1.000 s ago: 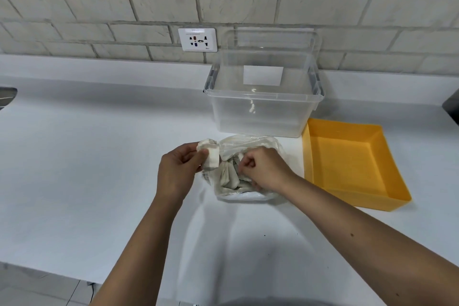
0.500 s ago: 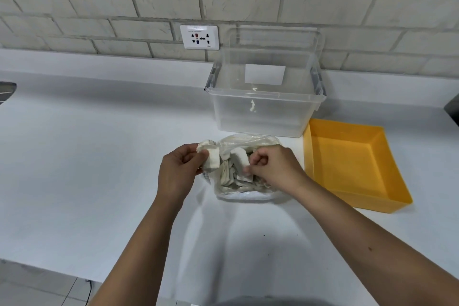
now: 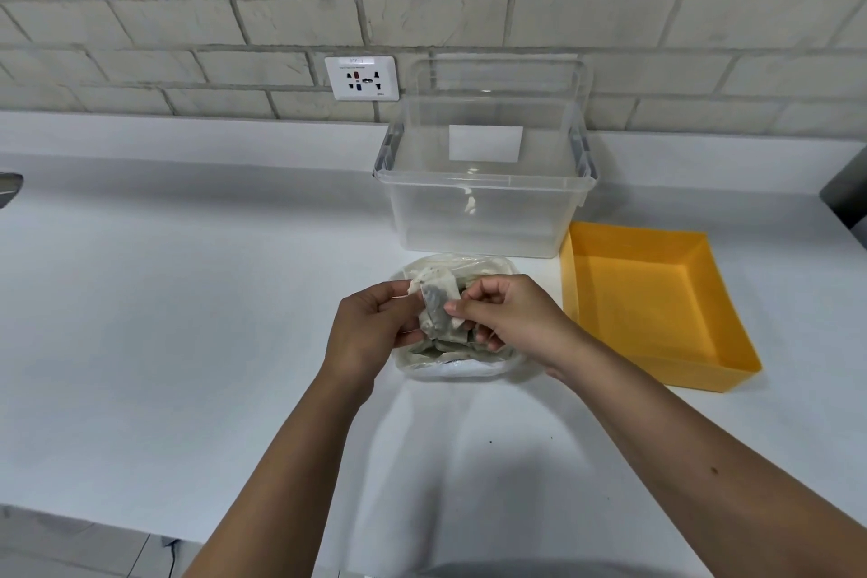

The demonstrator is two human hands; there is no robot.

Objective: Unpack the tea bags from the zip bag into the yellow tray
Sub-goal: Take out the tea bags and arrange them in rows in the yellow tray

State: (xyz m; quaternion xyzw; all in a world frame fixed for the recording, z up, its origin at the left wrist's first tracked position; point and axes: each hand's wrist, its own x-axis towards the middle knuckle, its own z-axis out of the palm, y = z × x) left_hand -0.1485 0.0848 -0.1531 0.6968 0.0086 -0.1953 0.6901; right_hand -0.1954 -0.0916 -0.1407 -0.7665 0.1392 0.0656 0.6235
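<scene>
A clear zip bag [image 3: 457,366] full of pale tea bags lies on the white counter, just in front of a clear bin. My left hand [image 3: 370,333] and my right hand [image 3: 511,319] are over the bag, both pinching a bunch of tea bags [image 3: 438,305] lifted slightly above it. The left fingers grip the bunch from the left, the right thumb and fingers from the right. More tea bags show inside the zip bag under my hands. The yellow tray [image 3: 657,310] stands to the right of the bag with nothing in it.
A clear plastic bin [image 3: 483,211] stands behind the bag against the brick wall, beside a wall socket [image 3: 362,78]. A dark object [image 3: 849,197] sits at the right edge and a metal edge [image 3: 9,188] at the far left. White counter spreads left and front.
My right hand has come up out of the zip bag with tea bags and met my left hand; both now hold the bunch above the bag.
</scene>
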